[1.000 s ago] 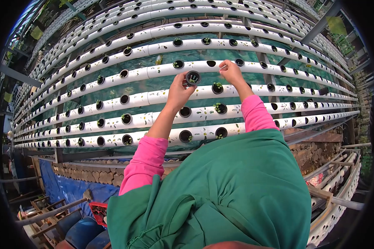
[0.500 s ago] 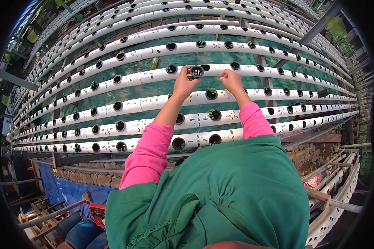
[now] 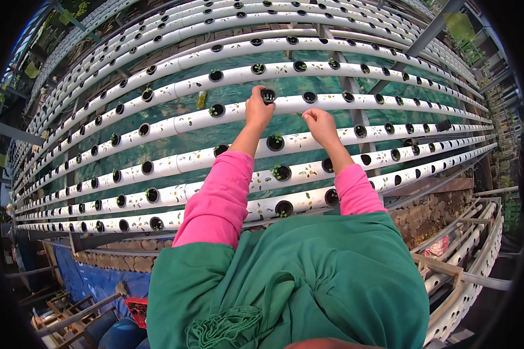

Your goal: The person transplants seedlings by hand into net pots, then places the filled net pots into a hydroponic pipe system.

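Observation:
My left hand (image 3: 257, 111) has its fingers closed around the rim of a small black net pot (image 3: 268, 96), at a hole in the white pipe (image 3: 291, 104). Whether the pot is fully seated in the hole cannot be made out. To the right and slightly nearer, my right hand (image 3: 322, 125) is closed in a pinch above the gap between two pipes. Anything between its fingertips is too small to name. A potted seedling (image 3: 275, 141) sits in the pipe below my hands, and another seedling (image 3: 216, 110) is left of the held pot.
Parallel white pipes with several pots and painted leaf marks stretch across the view. Green sheeting (image 3: 227, 131) lies beneath them. A metal post (image 3: 428, 38) rises at right. Behind me are a blue tarp (image 3: 102, 279), a red crate (image 3: 137, 310) and a curved pipe rack (image 3: 477, 270).
The net pot, earlier tilted with its slotted base showing beside an uncovered hole, now sits more upright at that hole. My right hand stays pinched, and the view has shifted slightly.

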Motion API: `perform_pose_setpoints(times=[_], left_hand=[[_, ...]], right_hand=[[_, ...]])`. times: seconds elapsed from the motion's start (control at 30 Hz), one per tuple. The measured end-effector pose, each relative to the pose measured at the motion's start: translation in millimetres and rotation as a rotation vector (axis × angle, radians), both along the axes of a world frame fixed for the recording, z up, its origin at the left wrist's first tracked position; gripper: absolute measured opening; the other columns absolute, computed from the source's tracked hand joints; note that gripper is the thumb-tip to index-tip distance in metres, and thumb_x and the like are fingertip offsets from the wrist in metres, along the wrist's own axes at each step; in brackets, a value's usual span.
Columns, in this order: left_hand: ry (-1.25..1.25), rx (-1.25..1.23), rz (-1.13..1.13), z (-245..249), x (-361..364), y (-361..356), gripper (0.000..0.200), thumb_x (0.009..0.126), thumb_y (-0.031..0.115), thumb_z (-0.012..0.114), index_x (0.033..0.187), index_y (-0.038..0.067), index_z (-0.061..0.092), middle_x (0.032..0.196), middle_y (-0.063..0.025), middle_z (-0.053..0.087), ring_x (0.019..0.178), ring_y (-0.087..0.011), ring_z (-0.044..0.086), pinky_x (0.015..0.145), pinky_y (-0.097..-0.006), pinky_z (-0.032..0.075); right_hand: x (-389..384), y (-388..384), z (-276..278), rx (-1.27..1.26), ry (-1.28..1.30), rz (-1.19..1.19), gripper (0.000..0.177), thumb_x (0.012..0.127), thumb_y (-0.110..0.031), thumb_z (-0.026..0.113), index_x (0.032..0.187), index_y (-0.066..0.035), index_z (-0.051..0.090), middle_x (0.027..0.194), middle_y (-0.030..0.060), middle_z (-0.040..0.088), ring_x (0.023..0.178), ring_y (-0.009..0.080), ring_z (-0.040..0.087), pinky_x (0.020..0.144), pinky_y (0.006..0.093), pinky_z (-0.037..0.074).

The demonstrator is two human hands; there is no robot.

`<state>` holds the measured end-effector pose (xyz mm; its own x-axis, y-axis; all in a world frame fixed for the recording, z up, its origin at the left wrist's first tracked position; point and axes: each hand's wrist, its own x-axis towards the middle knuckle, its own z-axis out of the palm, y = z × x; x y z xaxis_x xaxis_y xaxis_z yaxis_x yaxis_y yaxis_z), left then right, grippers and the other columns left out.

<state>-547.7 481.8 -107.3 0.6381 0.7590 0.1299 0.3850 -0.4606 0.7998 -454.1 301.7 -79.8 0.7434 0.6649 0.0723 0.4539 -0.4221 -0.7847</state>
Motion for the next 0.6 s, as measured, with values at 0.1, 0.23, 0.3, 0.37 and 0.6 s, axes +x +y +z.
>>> perform_pose_setpoints(times=[0.1, 0.23, 0.3, 0.37, 0.6], left_hand=[[0.021, -0.041, 0.044, 3, 3, 1, 0.058, 0.071, 0.012, 0.073, 0.120, 0.009, 0.042, 0.104, -0.0214, 0.064, 0.099, -0.0364, 0.062, 0.084, -0.0428, 0.048], [0.090, 0.037, 0.061, 1, 2, 4, 0.056, 0.070, 0.013, 0.074, 0.118, 0.007, 0.044, 0.104, -0.0209, 0.064, 0.098, -0.0378, 0.062, 0.084, -0.0442, 0.048], [0.128, 0.143, 0.093, 1, 1, 4, 0.053, 0.069, 0.014, 0.074, 0.115, 0.007, 0.047, 0.103, -0.0196, 0.065, 0.097, -0.0386, 0.061, 0.086, -0.0449, 0.047], [0.169, 0.148, 0.074, 3, 0, 4, 0.053, 0.069, 0.014, 0.075, 0.115, 0.007, 0.048, 0.104, -0.0185, 0.064, 0.100, -0.0380, 0.059, 0.088, -0.0444, 0.046], [0.343, 0.176, -0.020, 0, 0, 4, 0.073, 0.065, 0.015, 0.079, 0.130, 0.011, 0.047, 0.128, -0.0158, 0.050, 0.119, -0.0360, 0.044, 0.098, -0.0436, 0.041]], right_hand=[[7, 10, 6, 0.011, 0.041, 0.005, 0.013, 0.083, -0.013, 0.061, 0.088, -0.002, 0.066, 0.082, 0.0146, 0.067, 0.075, 0.0274, 0.064, 0.069, 0.0364, 0.049], [10, 31, 8, 0.078, 0.041, 0.024, 0.013, 0.083, -0.013, 0.061, 0.089, -0.003, 0.066, 0.080, 0.0133, 0.068, 0.074, 0.0256, 0.065, 0.068, 0.0352, 0.050], [6, 38, 9, 0.094, 0.046, 0.028, 0.013, 0.082, -0.013, 0.061, 0.089, -0.003, 0.066, 0.080, 0.0127, 0.068, 0.074, 0.0253, 0.066, 0.068, 0.0351, 0.050], [3, 43, 14, 0.083, 0.073, 0.025, 0.013, 0.082, -0.013, 0.061, 0.089, -0.003, 0.066, 0.079, 0.0129, 0.068, 0.074, 0.0264, 0.066, 0.068, 0.0360, 0.050], [-3, 38, 8, 0.010, -0.055, 0.002, 0.012, 0.076, -0.001, 0.054, 0.084, -0.004, 0.062, 0.076, 0.0113, 0.065, 0.071, 0.0257, 0.063, 0.066, 0.0356, 0.048]])
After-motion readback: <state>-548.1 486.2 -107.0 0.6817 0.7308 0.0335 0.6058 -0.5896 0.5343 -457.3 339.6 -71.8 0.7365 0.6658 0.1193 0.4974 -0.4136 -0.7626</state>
